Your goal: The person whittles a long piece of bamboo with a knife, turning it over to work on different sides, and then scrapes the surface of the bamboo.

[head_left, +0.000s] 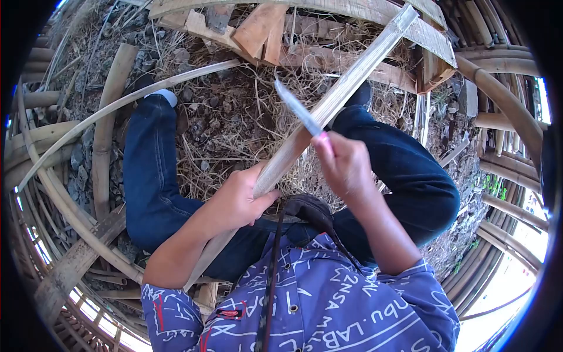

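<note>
A long pale strip, bamboo or wood (346,88), runs slantwise from the wooden frame down past my lap. My left hand (240,196) is closed round its lower part, near my left thigh. In my right hand (345,161) is a knife (296,107) with a pinkish handle, gripped in a closed fist. Its blade points up and left and crosses the strip, seemingly against its edge; the exact contact is hard to make out. The strip's upper end lies over the edge of the wooden frame (434,41).
Thin shavings (234,135) litter the ground between my bent legs. A wooden block (261,32) leans at the frame. On the left, a long curved bamboo strip (117,105) arches over a bamboo pole (108,135). Stacked bamboo poles (507,117) line the right side.
</note>
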`<state>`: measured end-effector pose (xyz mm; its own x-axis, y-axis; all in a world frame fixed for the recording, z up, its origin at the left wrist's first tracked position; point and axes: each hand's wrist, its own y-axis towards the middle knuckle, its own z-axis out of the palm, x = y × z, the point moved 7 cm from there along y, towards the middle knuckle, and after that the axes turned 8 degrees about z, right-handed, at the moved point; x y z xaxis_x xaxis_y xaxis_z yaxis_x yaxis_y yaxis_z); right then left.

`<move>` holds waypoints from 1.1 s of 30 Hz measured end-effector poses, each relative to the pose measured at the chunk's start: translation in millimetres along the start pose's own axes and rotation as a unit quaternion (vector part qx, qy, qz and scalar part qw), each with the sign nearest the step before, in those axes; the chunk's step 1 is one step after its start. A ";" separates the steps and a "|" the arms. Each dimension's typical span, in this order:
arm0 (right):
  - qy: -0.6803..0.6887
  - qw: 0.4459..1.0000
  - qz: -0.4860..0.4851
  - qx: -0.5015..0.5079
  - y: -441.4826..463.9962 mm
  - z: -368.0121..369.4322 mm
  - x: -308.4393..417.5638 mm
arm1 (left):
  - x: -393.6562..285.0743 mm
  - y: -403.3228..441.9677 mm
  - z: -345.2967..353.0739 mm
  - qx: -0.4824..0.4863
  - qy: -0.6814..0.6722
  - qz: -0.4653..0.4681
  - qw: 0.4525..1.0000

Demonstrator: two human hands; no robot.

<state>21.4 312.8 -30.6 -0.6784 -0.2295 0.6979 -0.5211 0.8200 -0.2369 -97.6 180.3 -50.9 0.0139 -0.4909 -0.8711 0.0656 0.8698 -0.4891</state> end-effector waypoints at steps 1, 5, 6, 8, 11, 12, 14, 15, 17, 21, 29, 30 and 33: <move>0.008 1.000 -0.022 0.018 -6.9 8.6 4.7 | 1.0 -0.7 -0.4 -0.002 0.000 -0.003 1.000; 0.043 0.997 0.039 0.041 -9.0 13.5 2.6 | 2.1 0.5 1.1 -0.006 -0.010 -0.016 1.000; 0.045 0.998 0.034 0.039 -8.7 12.9 4.1 | 0.7 0.2 0.9 -0.013 0.000 -0.008 1.000; 0.038 0.999 0.025 0.028 -8.1 12.6 4.9 | 4.1 -0.8 0.3 -0.014 -0.003 -0.012 1.000; 0.014 1.000 0.014 0.014 -8.9 12.2 3.6 | 0.6 -2.4 2.9 -0.016 -0.012 -0.014 1.000; 0.013 0.999 0.026 0.018 -10.6 12.1 3.6 | 0.5 -3.8 3.9 -0.027 -0.008 -0.013 1.000; 0.020 0.999 0.038 0.026 -16.1 9.5 5.4 | -3.6 -8.9 7.9 -0.047 -0.001 -0.011 0.999; 0.025 0.999 0.032 0.025 -20.6 6.8 6.2 | -3.6 -11.2 10.8 -0.052 0.005 -0.009 0.999; 0.028 0.999 0.015 0.034 -33.4 4.4 6.1 | 0.7 -14.7 17.2 -0.057 0.017 0.009 0.998; 0.118 0.990 0.020 0.078 -74.5 -6.6 5.8 | -1.1 -27.8 38.3 -0.072 0.073 0.027 0.994; 0.328 0.943 0.050 0.023 -118.1 -31.5 -29.9 | 1.8 -3.9 60.4 -0.096 -0.010 0.004 0.995; 0.348 0.937 0.041 0.008 -122.1 -35.3 -30.6 | -0.1 -2.7 63.7 -0.096 -0.024 0.015 0.995; 0.390 0.920 0.030 -0.010 -141.7 -54.5 -24.1 | -5.9 -5.9 72.7 -0.082 -0.015 0.026 0.996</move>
<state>139.9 230.8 23.0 -0.1234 0.2560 0.9588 -0.4792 0.8307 -0.2835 -25.5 174.3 -39.7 0.0435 -0.4433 -0.8953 -0.1006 0.8897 -0.4454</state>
